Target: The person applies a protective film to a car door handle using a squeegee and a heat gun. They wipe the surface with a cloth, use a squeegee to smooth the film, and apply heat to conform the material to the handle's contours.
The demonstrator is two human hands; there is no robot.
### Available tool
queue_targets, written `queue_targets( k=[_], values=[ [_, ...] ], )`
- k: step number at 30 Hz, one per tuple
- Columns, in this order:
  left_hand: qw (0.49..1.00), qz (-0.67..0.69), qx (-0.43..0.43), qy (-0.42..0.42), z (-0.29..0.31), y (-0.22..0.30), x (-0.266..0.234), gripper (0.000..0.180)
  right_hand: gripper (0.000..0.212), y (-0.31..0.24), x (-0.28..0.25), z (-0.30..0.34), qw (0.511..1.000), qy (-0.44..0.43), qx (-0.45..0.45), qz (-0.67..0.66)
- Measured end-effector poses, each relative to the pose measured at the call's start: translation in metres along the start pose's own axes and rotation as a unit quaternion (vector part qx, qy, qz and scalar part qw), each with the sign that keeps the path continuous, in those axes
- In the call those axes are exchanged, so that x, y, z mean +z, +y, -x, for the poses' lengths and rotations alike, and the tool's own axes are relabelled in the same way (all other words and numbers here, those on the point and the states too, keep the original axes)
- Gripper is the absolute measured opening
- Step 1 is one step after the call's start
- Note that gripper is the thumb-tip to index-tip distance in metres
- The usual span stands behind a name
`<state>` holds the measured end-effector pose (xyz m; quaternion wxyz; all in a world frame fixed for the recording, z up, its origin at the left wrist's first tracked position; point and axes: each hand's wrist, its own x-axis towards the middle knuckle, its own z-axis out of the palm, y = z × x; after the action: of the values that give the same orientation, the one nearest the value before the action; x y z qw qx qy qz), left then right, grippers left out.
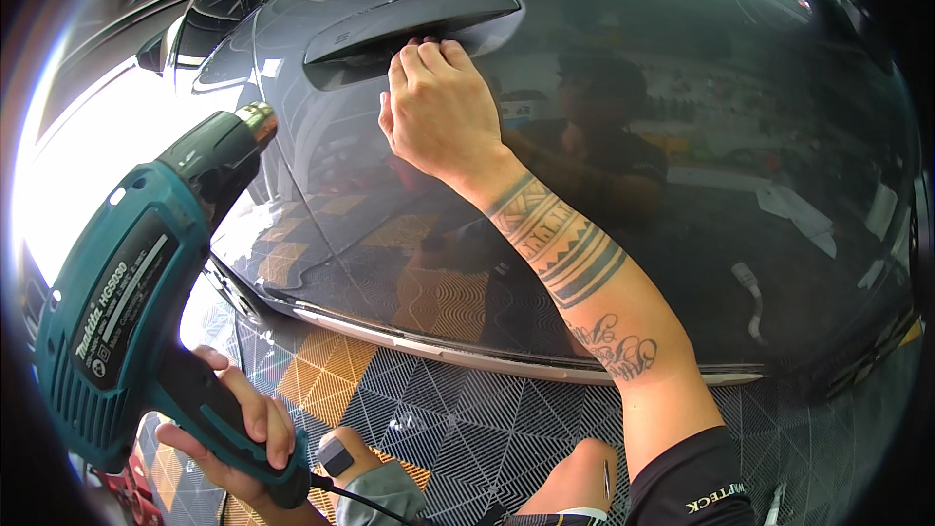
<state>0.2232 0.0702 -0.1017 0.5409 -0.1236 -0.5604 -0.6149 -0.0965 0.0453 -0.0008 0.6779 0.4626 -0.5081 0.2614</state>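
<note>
My left hand (255, 414) is wrapped round the dark grip of a teal and black heat gun (127, 282). Its metal nozzle (259, 120) points up and right, toward the dark grey car door panel (604, 263), left of the door handle. At that door handle (414, 21), my right hand (443, 107) has its fingers bent and close together, with the tips at the handle's lower edge. The handle recess (346, 68) hides part of the fingertips, and whether something thin is between them does not show. My tattooed right forearm (565, 239) crosses in front of the door.
A black cord (365, 505) leaves the heat gun's grip. Below the door's pale lower edge (467, 353) lies patterned grey and orange floor tiling (458, 424). My bent legs (577, 477) show at the bottom. A dark square piece (336, 458) sits beside grey cloth (382, 495).
</note>
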Motion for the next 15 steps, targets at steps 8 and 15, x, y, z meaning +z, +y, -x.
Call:
queue_targets(
  k=[8, 15],
  values=[
    [0.999, 0.012, 0.003, 0.033, 0.001, -0.007, 0.007, 0.074, 0.033, 0.001, 0.002, 0.002, 1.000, 0.004, 0.002, 0.000],
    [0.999, -0.002, 0.006, 0.045, -0.001, -0.013, 0.013, 0.075, 0.037, -0.001, 0.003, 0.002, 1.000, -0.025, 0.001, 0.008]
  ],
)
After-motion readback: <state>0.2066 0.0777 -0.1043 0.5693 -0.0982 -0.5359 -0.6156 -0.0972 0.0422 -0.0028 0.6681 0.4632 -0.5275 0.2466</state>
